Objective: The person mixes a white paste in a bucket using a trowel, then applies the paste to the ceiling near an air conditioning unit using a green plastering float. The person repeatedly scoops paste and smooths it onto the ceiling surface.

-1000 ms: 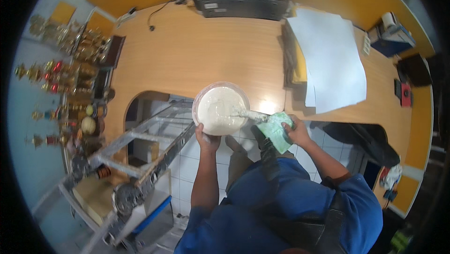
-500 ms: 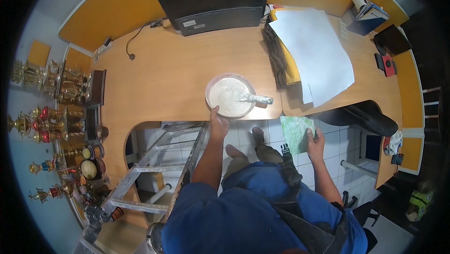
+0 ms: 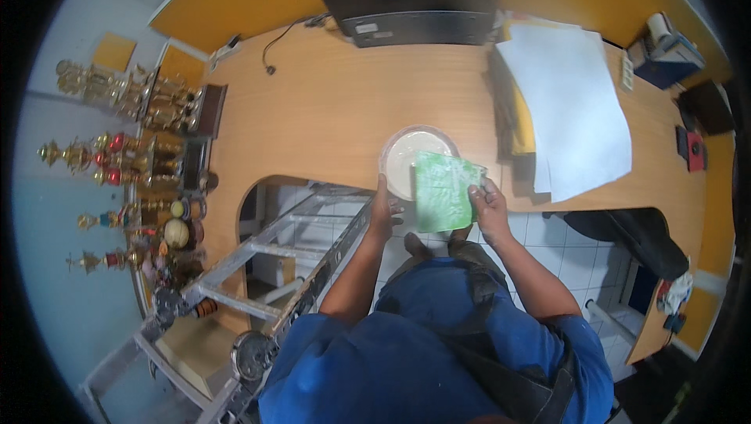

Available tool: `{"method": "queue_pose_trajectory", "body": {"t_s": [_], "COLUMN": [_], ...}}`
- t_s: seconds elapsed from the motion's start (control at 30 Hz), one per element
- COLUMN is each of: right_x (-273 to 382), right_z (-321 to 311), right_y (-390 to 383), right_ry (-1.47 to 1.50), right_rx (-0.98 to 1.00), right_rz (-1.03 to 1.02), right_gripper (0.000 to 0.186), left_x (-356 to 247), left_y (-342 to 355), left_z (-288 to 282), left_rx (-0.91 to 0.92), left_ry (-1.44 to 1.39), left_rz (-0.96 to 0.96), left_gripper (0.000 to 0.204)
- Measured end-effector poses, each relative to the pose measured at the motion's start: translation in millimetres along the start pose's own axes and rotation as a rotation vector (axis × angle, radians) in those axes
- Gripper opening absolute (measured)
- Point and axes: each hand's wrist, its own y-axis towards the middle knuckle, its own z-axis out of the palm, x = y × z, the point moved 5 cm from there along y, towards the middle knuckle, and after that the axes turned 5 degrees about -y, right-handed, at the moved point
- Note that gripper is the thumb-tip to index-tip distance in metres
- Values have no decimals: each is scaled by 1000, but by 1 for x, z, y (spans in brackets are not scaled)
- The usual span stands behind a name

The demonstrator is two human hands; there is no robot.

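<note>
Two bare hands meet over the near edge of a desk, seen from above in the head view. The right hand is closed on a green sheet, gripping it by its right edge. Whitish streaks run over the sheet, which lies across the line of sight to the bowl and hides its right and near parts. The bowl has white paste in it and sits at the desk's front edge; I can't tell whether it rests on the wood or is held there. The left hand is at the bowl's near left side, one digit up by the rim and the others partly spread lower down; I can't make out whether it grips.

Beyond the hands, a black monitor stands at the back of the desk, with a cable and plug to its left. Large white papers lie to the right, over something yellow. A paint-spattered ladder leans at the left, near a crowd of gold trophies. At the right, a black chair pokes out under the desk.
</note>
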Motion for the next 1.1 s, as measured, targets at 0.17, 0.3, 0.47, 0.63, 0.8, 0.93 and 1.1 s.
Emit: {"method": "queue_pose_trajectory", "body": {"t_s": [0.17,0.3,0.47,0.63,0.8,0.93,1.1], "right_x": [-28,-42,-52,23,19,34,74], "right_z": [56,100,125,75,29,44,89], "right_y": [15,16,8,41,77,73,90], "right_ry": [86,108,-273,-1106,-1646,-1791,-2135], "right_rx": [275,409,663,310,414,489,558], "right_rz": [288,372,332,-809,-326,-446,-575], "right_gripper": [37,36,39,53,47,35,24], "left_x": [25,40,28,1,-27,-45,-38], "left_y": [-62,-107,-120,-96,-34,1,23], "left_z": [-22,-17,-13,-33,-45,-31,-21], "left_rx": [82,189,90,109,55,122,41], "left_ry": [-431,-372,-548,-640,-809,-875,-893], "left_rz": [87,178,309,409,379,392,326], "left_gripper": [102,78,46,47,57,66,69]}}
